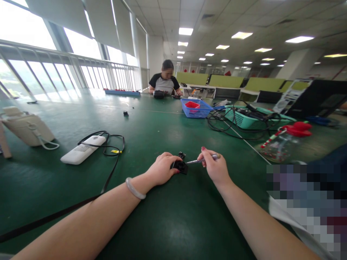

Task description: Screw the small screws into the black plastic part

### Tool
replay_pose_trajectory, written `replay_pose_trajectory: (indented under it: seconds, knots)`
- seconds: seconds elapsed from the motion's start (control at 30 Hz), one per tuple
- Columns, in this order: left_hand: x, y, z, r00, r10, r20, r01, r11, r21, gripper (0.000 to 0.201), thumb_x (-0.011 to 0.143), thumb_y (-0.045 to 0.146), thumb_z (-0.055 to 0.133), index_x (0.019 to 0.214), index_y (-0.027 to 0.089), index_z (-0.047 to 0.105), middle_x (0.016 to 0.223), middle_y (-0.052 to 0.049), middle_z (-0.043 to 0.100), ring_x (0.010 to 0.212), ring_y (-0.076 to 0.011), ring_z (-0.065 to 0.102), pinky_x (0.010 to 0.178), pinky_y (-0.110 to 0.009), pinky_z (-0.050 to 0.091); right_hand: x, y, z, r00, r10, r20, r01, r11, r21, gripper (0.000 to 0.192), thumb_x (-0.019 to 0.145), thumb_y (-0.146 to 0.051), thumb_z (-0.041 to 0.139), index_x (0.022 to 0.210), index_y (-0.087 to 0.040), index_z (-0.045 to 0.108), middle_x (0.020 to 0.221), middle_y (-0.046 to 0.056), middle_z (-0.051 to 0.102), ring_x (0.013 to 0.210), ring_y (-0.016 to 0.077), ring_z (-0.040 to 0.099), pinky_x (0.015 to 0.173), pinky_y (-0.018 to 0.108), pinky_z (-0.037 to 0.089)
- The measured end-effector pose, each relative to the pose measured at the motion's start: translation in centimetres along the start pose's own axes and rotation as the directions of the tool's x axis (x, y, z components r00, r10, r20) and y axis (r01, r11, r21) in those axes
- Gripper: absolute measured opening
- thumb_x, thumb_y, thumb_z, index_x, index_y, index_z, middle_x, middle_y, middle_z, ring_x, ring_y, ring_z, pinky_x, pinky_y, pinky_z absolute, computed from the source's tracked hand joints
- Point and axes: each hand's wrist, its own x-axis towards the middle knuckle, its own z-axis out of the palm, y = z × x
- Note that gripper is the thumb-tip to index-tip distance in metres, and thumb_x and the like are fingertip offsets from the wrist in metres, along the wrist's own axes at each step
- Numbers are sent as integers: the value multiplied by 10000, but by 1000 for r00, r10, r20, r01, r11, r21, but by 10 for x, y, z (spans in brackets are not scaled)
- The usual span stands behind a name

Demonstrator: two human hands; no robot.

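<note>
My left hand [162, 168] rests on the green table [168, 224] and grips a small black part [180, 167]. A pale bangle sits on that wrist. My right hand [214, 167] pinches a thin metal tool [202, 160], perhaps a screwdriver, with its tip laid against the black part. A small black knob [181, 155] lies just behind the part, touching the table.
A white power strip [82, 149] with a black cable [114, 159] lies to the left, a beige device [27, 128] farther left. A blue basket [195, 108], a teal basket [251, 119] with cables and a red-lidded clear jar [284, 142] stand at the right. A person [165, 82] sits at the far end.
</note>
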Motion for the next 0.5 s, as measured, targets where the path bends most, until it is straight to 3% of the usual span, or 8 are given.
replay_pose_trajectory:
  seconds: [0.23,0.5]
  knots:
    - [0,-1,0,1000,-3,6,3,1000,19,415,790,278,701,1200,275,631,1157,-50,678,1166,-270,525,1041,-424,417,-1,-2,2,996,-36,82,42,996,-78,472,913,-506,493,587,-191,625,499,-11,507,494,140,488,514,268,365]
    - [2,-6,1,1000,-5,17,4,1000,26,455,780,314,721,1222,279,620,1165,-48,677,1161,-271,519,1033,-420,417,-5,-8,-2,996,-84,16,84,996,14,437,913,-364,485,529,-187,592,483,-13,466,490,133,443,513,274,344]
